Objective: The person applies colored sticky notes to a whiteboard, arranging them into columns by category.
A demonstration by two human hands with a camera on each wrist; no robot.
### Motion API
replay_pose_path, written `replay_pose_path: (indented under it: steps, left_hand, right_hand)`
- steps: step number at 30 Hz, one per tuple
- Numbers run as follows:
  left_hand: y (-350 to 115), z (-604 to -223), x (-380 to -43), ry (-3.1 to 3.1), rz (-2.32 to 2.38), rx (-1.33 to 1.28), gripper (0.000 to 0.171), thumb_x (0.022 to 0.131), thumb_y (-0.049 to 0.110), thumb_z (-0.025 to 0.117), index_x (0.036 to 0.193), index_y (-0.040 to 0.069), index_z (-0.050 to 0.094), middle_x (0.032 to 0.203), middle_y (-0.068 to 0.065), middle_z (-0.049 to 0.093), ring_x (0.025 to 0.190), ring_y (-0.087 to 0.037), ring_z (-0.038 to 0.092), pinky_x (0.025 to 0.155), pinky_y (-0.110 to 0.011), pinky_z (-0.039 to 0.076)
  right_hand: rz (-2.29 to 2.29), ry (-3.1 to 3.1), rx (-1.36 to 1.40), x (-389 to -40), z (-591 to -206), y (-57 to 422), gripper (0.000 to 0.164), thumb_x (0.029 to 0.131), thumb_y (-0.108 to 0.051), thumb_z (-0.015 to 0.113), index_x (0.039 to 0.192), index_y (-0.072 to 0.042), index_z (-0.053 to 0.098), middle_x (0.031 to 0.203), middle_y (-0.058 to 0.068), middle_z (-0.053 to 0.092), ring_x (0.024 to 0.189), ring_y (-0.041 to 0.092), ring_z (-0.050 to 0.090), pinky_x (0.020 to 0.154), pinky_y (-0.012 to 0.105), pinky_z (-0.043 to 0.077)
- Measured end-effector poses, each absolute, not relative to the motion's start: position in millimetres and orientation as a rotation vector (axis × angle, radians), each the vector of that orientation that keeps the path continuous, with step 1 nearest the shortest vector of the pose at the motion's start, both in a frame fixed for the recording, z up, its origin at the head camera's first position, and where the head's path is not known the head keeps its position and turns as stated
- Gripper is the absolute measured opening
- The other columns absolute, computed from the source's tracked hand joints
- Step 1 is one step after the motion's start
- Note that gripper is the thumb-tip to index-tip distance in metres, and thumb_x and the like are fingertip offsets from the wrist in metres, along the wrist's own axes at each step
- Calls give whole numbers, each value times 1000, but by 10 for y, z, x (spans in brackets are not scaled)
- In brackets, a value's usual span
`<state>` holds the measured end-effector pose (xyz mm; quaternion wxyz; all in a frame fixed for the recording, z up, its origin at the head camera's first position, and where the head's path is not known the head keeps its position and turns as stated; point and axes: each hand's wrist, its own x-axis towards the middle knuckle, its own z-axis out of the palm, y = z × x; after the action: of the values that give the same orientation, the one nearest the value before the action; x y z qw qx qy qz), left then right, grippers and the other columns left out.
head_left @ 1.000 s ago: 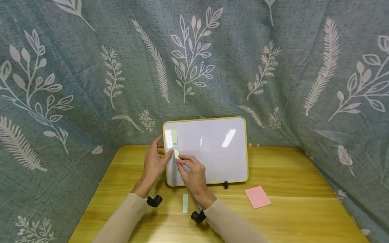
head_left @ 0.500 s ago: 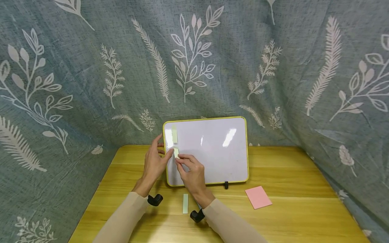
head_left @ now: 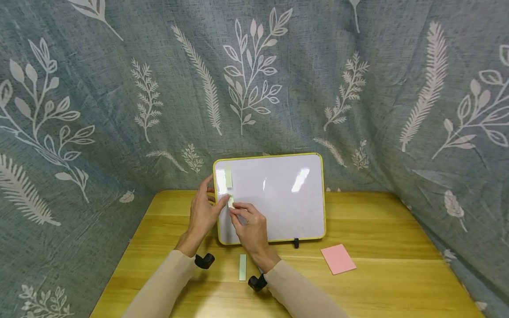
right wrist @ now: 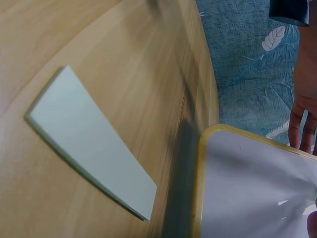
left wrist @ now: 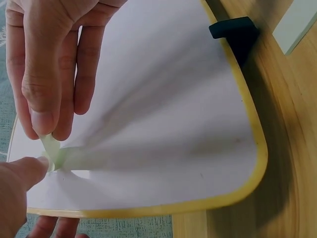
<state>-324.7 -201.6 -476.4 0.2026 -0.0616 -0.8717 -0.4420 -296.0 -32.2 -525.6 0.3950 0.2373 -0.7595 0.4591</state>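
Note:
A whiteboard (head_left: 274, 194) with a yellow frame leans upright at the back of the table. My right hand (head_left: 253, 227) pinches the lower end of a pale green sticky note strip (head_left: 231, 202) between thumb and fingertips. In the left wrist view this strip (left wrist: 51, 145) bends away from the board. My left hand (head_left: 202, 213) grips the board's left edge, fingers behind it and thumb in front on the strip's upper part. Another pale green strip (head_left: 228, 176) is stuck on the board above.
A thin pad of green strips (head_left: 242, 267) lies on the table before the board. To the right is a pink sticky note pad (head_left: 338, 259). A black foot (head_left: 296, 242) shows at the board's lower edge. A patterned curtain (head_left: 254, 88) hangs behind.
My left thumb has slid slightly right over the strip, and less of the strip shows. The right hand has barely moved and keeps its pinch.

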Motion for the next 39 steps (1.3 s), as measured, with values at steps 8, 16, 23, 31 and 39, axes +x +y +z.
replay_pose_path:
  steps: [8,16,23,31,39]
  left_hand:
    - [-1975,-4765,-3287,-2442,-1234,-143,95,102,27,95,179,15,42,138,-23,70,105,-40,77,83,-54,67]
    - [-1955,-4740,-3351,-2466,-1194,-84,98,97,32,100,177,15,46,128,-19,73,96,-34,76,75,-45,63]
    - [-1942,-4707,-3386,-2481,-1171,-10,90,95,42,100,167,13,55,119,-16,77,89,-31,74,70,-37,55]
    - [-1941,-4689,-3412,-2494,-1203,6,79,100,45,95,161,11,59,118,-18,77,89,-33,76,69,-36,56]
    - [-1947,-4660,-3430,-2496,-1242,-27,79,101,42,95,163,10,57,120,-20,77,92,-34,78,71,-36,59]
  right_hand:
    - [1159,-1950,592,-2957,-5278,-317,13,95,1,95,108,0,92,116,15,87,106,30,88,89,41,74]
    - [1180,-1961,608,-2964,-5300,-318,12,96,4,93,107,2,91,117,17,87,107,31,88,89,42,74]
    - [1165,-1982,625,-2959,-5316,-317,12,96,2,94,107,0,92,117,15,87,107,30,88,90,40,73]
    - [1139,-1995,625,-2954,-5315,-305,11,96,1,94,106,-1,92,116,14,86,107,28,88,89,37,73]
    - [1132,-1998,634,-2961,-5292,-282,11,96,2,94,107,-1,92,117,15,86,107,29,88,91,36,73]
